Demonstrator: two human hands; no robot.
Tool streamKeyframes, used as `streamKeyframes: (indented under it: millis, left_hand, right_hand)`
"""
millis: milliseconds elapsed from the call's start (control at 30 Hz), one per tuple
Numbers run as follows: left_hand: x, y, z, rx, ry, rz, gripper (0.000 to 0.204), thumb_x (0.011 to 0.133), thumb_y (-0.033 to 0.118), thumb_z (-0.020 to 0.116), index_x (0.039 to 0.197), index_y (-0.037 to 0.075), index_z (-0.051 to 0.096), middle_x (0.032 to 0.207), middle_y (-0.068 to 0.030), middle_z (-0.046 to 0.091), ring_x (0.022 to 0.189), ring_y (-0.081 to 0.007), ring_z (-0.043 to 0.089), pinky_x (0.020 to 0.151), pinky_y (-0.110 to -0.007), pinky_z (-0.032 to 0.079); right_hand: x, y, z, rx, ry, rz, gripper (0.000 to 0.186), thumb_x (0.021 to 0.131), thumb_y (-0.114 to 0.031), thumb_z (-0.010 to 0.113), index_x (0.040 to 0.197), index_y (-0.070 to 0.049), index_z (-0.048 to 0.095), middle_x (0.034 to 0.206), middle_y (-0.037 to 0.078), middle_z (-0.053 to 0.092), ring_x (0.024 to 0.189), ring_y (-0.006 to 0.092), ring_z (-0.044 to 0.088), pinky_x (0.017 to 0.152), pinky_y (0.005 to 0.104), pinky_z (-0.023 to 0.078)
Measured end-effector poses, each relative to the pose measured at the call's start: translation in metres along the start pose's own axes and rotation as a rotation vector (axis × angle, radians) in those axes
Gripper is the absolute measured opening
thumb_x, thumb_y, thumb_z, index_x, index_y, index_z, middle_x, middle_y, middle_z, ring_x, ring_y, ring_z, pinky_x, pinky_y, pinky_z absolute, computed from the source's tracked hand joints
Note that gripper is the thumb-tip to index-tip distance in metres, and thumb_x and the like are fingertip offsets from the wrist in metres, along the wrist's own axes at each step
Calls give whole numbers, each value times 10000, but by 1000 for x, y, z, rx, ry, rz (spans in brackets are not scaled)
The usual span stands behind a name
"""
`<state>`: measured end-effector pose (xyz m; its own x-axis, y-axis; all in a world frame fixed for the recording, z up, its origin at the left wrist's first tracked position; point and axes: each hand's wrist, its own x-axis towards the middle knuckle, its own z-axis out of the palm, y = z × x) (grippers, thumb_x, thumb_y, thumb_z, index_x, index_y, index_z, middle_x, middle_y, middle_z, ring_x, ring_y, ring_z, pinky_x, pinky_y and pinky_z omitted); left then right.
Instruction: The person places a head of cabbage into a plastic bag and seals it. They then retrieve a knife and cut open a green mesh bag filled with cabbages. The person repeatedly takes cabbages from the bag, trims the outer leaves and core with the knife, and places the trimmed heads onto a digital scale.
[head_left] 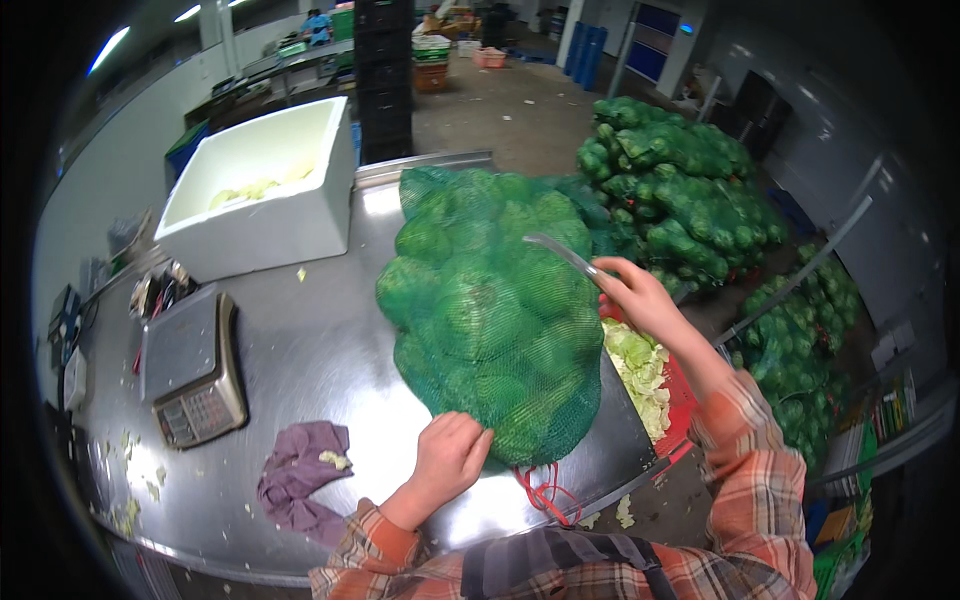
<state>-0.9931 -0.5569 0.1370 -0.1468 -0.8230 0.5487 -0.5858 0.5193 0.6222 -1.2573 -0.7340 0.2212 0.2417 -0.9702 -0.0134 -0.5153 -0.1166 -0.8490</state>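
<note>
A big green mesh sack (490, 310) packed with cabbages lies on the steel table before me. My left hand (452, 458) is closed at its near left corner, its fingertips hidden from view, seemingly gripping the mesh. In my right hand (632, 295) is a knife (560, 252), its blade pointing left over the sack's right side. Whether the blade touches the mesh I cannot tell. Red string (545, 492) trails from the sack's near end. Cabbage leaves (640, 375) fill a red container (679, 405) beside the table, below my right forearm.
A white foam box (270, 235) holding some pale leaves stands at the far left. Nearer are a scale (190, 370) and a purple cloth (303, 480) on the steel table (310, 350). More cabbage sacks (680, 190) are piled at the right, behind metal rails. Black crates (384, 90) stand stacked beyond.
</note>
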Motion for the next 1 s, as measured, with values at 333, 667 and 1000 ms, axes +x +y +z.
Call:
streamKeyframes:
  millis: [333, 667, 1000]
  left_hand:
    - [-5, -5, -7, -137, 16, -22, 212, 724, -1, 646, 620, 27, 464, 581, -109, 426, 529, -297, 437, 493, -386, 339]
    - [-10, -4, -2, -244, 38, -76, 240, 745, -10, 638, 615, 27, 441, 567, -103, 395, 509, -277, 403, 467, -371, 303]
    - [-44, -8, -4, -182, 7, -208, 263, 763, -18, 626, 613, 16, 413, 558, -103, 377, 495, -266, 385, 463, -362, 288]
  right_hand:
    - [147, 23, 87, -647, 68, -99, 312, 851, -260, 515, 1068, -73, 638, 1031, 160, 642, 961, 339, 602, 857, 417, 476]
    - [37, 19, 6, -469, -256, -44, 415, 883, -304, 509, 1225, -75, 567, 896, 164, 665, 557, 207, 593, 585, 341, 510]
    - [0, -49, -32, -450, -231, 37, 406, 878, -334, 516, 1188, -82, 589, 920, 136, 659, 764, 242, 636, 672, 352, 504]
